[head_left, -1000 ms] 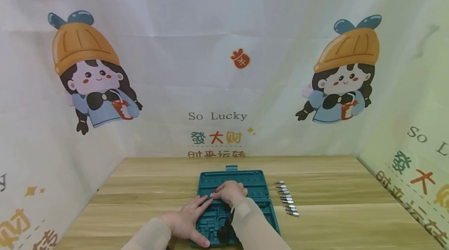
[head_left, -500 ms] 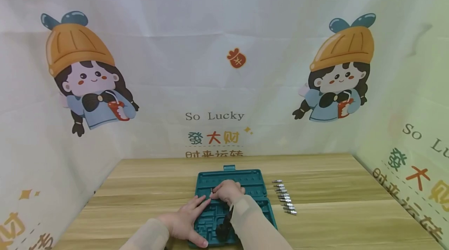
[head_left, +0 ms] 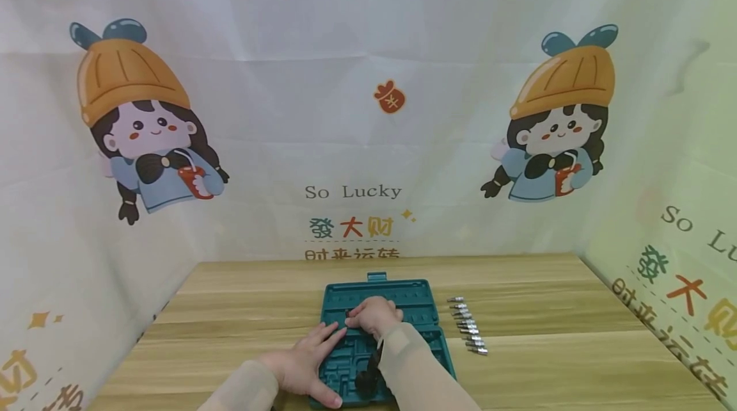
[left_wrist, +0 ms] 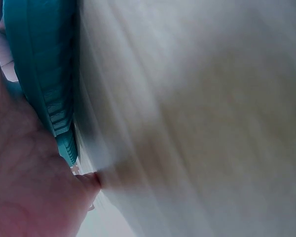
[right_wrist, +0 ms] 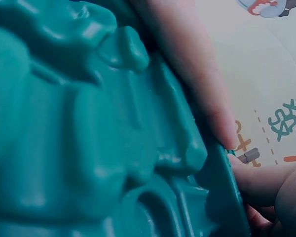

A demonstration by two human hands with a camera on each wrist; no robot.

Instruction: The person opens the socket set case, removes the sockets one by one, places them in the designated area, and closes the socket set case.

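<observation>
A teal molded tool case (head_left: pixel 351 366) lies open flat on the table, showing shaped recesses. My left hand (head_left: pixel 305 361) rests along its left side with fingers spread, fingertips near the hinge line; in the left wrist view the palm (left_wrist: pixel 29 168) lies against the case's ribbed side wall (left_wrist: pixel 44 59). Over the middle of the case, my right hand (head_left: pixel 377 316) pinches a small grey metal bit (right_wrist: pixel 249 155) between thumb and fingers. Its tip pokes out above them at the case edge, close to a left-hand finger (right_wrist: pixel 207 89); the rest is hidden.
Several silver bit sockets (head_left: pixel 467 324) lie in a slanting row on the wooden table (head_left: pixel 547 334), right of the case. A black wrist camera (head_left: pixel 366 380) hangs beneath the right forearm over the case. A printed cloth backdrop (head_left: pixel 437 142) stands behind and at the sides.
The head view has shifted slightly. Both hands keep their places on the case, while the visible tip between the right fingers went from pale to dark.
</observation>
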